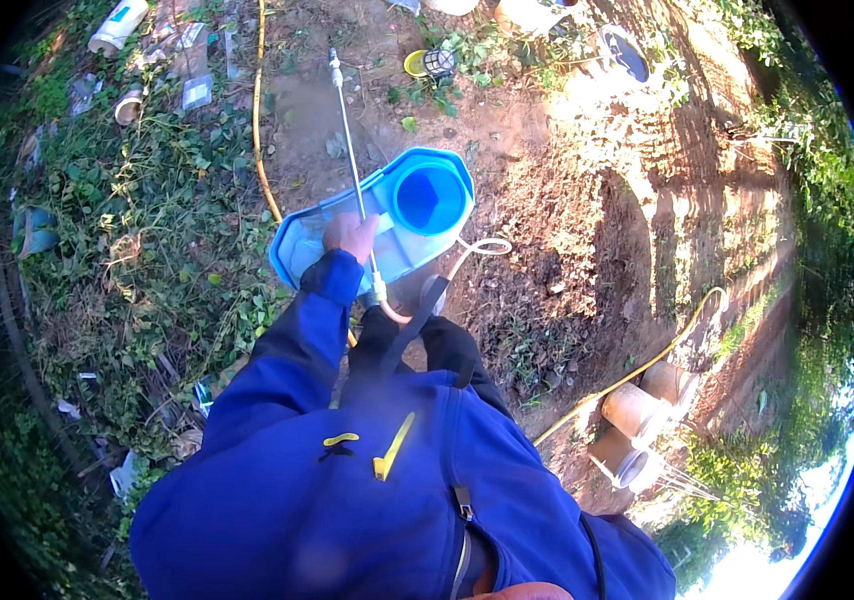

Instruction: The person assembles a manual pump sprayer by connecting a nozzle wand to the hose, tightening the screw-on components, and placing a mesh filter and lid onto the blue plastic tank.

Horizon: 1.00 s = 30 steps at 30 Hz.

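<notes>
Below me stands a blue backpack sprayer tank point(402, 265) with a round open mouth at its right end and a blue strainer basket point(429, 198) set in it. A thin metal spray wand point(349, 130) lies across the tank, its nozzle pointing away from me. My left hand point(349, 237) is closed around the wand over the tank's top. The fingers' undersides are hidden. From the wand's near end a pale hose point(394, 316) curves down beside a dark strap point(415, 325). My right hand is out of view; only its blue sleeve point(632, 555) shows at lower right.
A yellow hose point(259, 130) runs along the left, and another stretch point(637, 372) lies at right by several buckets point(637, 412). A yellow-rimmed lid point(415, 64) and black basket point(439, 62) lie ahead. A white bottle point(119, 26) lies far left among weeds and litter.
</notes>
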Each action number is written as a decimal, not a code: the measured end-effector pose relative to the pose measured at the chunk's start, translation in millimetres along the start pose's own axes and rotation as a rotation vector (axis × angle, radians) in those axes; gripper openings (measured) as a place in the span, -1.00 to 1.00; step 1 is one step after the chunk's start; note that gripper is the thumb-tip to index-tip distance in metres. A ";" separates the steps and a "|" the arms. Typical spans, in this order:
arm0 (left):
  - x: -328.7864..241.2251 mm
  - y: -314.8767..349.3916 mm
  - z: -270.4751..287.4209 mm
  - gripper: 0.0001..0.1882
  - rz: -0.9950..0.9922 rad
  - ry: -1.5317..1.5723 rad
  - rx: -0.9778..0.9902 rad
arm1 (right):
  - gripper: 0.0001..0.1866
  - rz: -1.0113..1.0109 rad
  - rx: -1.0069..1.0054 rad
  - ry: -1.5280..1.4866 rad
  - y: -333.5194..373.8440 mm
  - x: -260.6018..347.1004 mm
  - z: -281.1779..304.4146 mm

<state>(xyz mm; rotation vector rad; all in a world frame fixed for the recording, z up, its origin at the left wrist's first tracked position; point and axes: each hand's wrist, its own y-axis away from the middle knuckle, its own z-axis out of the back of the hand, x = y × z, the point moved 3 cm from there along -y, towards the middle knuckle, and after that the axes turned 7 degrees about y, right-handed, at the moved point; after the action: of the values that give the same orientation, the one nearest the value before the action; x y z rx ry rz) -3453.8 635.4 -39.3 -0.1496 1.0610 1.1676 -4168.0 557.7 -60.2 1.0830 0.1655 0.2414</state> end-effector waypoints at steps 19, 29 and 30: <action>86.9 -291.9 -70.0 -0.63 -0.077 -0.050 0.124 | -0.62 -0.165 0.428 -0.155 -11.9 -7.6 -73.2; 86.5 -295.6 -50.8 -0.62 -0.260 -0.050 -0.083 | -0.45 -0.335 0.485 -0.027 -44.7 52.4 -35.4; 81.9 -277.3 -41.2 -0.61 -0.195 0.031 -0.109 | -0.41 -0.358 0.436 -0.105 -41.7 79.3 -12.0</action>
<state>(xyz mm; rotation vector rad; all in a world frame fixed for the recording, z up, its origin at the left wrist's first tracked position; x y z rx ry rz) -3256.8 543.8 -234.5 -0.3504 0.9866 1.0490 -4090.0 571.2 -103.9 1.4704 0.3238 -0.1834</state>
